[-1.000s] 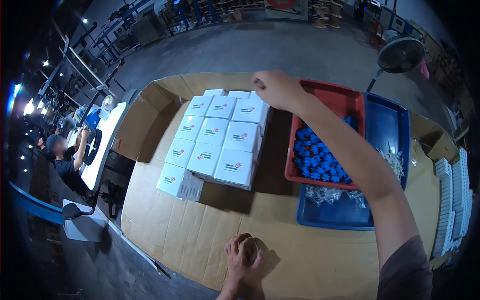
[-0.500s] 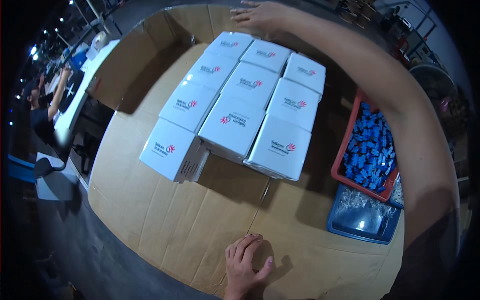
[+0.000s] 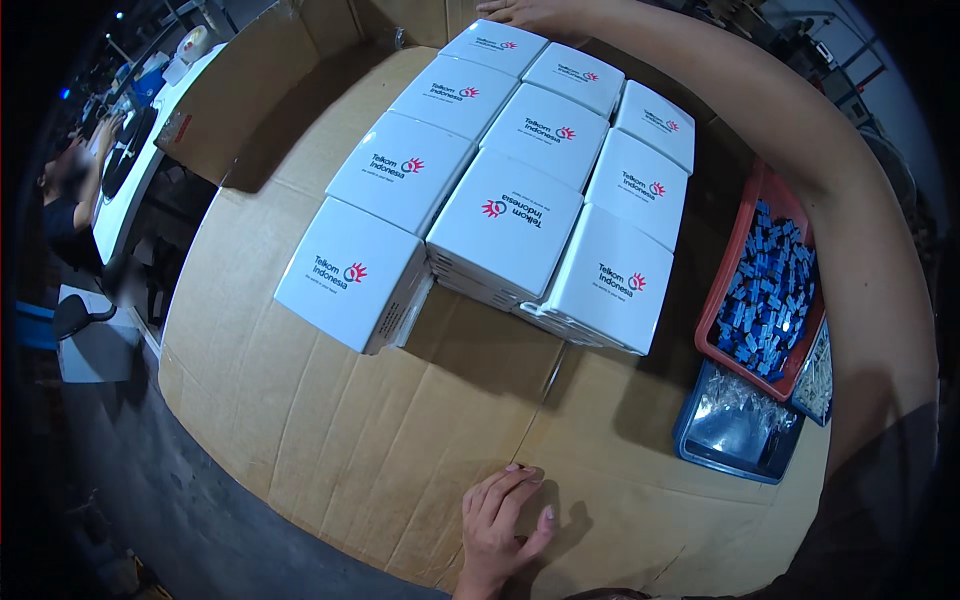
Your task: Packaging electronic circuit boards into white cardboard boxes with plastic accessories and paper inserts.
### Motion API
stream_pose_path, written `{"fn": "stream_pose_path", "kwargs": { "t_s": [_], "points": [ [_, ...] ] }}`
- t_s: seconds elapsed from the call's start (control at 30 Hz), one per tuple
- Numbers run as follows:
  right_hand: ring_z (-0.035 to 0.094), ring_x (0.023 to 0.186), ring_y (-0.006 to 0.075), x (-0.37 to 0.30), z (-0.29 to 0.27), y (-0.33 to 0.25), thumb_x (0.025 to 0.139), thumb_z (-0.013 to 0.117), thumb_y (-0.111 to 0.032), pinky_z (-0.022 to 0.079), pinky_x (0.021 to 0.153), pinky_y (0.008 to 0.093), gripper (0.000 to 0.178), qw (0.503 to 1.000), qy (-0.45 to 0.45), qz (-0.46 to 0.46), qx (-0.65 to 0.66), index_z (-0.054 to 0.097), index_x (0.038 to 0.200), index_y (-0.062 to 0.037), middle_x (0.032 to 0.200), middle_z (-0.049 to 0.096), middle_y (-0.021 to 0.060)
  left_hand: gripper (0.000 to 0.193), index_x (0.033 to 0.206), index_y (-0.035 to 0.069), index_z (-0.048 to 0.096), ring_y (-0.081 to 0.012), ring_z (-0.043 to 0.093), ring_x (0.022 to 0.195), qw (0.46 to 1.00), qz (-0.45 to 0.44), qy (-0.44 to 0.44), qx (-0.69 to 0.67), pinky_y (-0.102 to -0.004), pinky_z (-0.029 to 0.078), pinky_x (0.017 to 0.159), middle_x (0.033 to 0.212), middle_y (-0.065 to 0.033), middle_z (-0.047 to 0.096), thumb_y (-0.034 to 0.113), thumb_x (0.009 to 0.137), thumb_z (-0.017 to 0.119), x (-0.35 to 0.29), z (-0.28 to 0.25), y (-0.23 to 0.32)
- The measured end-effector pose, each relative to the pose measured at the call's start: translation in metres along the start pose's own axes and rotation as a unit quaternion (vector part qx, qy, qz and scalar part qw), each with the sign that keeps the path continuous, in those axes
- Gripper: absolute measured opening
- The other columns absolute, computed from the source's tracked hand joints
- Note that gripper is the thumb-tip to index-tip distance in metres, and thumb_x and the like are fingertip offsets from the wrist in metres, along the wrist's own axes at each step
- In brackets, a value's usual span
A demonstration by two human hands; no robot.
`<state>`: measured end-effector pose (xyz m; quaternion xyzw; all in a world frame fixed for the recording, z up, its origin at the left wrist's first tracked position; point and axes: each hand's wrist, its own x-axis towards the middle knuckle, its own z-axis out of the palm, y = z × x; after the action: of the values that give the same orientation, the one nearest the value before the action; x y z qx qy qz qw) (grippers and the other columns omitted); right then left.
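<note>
Rows of white printed boxes stand close together on a brown cardboard sheet, some of them stacked. My left hand rests on the cardboard near the front edge, fingers loosely bent and apart, holding nothing. From the lower right my right arm reaches round the boxes. At the far end, my right hand lies just behind the back row, partly cut off by the upper edge. Its visible fingers are stretched out and open; no held thing shows.
On the right, a red tray holds many small blue plastic pieces. Beneath it sits a blue tray with clear plastic, beside another of pale pieces. A raised cardboard flap stands far left. Beyond, a person works at a white table.
The view has shifted, so the boxes look larger and lie higher and farther right. My right hand is now more cut off at the top. My left hand stays on the cardboard.
</note>
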<state>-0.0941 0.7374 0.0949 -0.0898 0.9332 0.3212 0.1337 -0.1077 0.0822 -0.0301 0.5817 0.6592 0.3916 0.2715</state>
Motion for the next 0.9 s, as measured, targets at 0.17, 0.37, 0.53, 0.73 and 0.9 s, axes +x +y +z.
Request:
{"fn": "stream_pose_path", "kwargs": {
  "t_s": [0.17,0.37,0.53,0.73,0.9],
  "points": [
    [0.035,0.156,0.0328,-0.001,0.003,0.001,0.092,0.064,-0.042,0.014,0.128,0.0645,0.060,1.000,0.020,0.017,-0.003,0.054,0.145,-0.0148,0.156,0.053,0.0120,0.035,0.116,0.009,0.071,-0.0254,0.065,0.122,1.000,0.009,0.001,0.002,-0.0389,0.045,0.099,0.123,-0.0047,0.071,0.025,0.085,0.078,-0.003,0.000,-0.004],
    [0.055,0.135,0.0325,-0.018,-0.078,-0.007,0.082,0.075,-0.027,0.023,0.126,0.0653,0.039,0.991,-0.063,0.101,0.056,0.059,0.114,-0.0121,0.123,0.064,0.0078,0.031,0.111,0.008,0.071,-0.0299,0.065,0.120,1.000,0.002,0.005,-0.005,-0.0435,0.044,0.103,0.120,-0.0074,0.072,0.021,0.083,0.077,0.000,-0.002,0.005],
    [0.058,0.123,0.0308,-0.042,-0.127,0.008,0.069,0.084,-0.028,0.042,0.109,0.0580,0.064,0.981,0.030,0.181,-0.067,0.061,0.124,-0.0059,0.121,0.062,0.0125,0.030,0.111,0.008,0.071,-0.0302,0.064,0.121,0.999,0.021,0.029,-0.015,-0.0435,0.044,0.104,0.119,-0.0074,0.072,0.020,0.083,0.077,0.002,0.001,0.008],
    [0.059,0.127,0.0322,-0.093,-0.211,-0.031,0.070,0.087,-0.039,0.045,0.110,0.0469,0.087,0.947,0.016,0.321,0.019,0.056,0.145,-0.0067,0.134,0.061,0.0160,0.027,0.110,0.008,0.070,-0.0297,0.062,0.121,0.999,0.039,0.033,-0.011,-0.0441,0.043,0.103,0.119,-0.0078,0.070,0.016,0.085,0.076,-0.001,-0.002,0.016],
    [0.068,0.111,0.0352,-0.132,-0.287,-0.140,0.077,0.088,-0.048,0.055,0.092,0.0464,0.066,0.878,0.260,0.324,0.238,0.064,0.121,-0.0055,0.112,0.069,0.0202,0.029,0.112,0.008,0.069,-0.0298,0.062,0.119,0.995,0.068,0.072,0.006,-0.0440,0.043,0.103,0.118,-0.0087,0.069,0.021,0.088,0.076,-0.016,-0.001,0.008]
  ]
}}
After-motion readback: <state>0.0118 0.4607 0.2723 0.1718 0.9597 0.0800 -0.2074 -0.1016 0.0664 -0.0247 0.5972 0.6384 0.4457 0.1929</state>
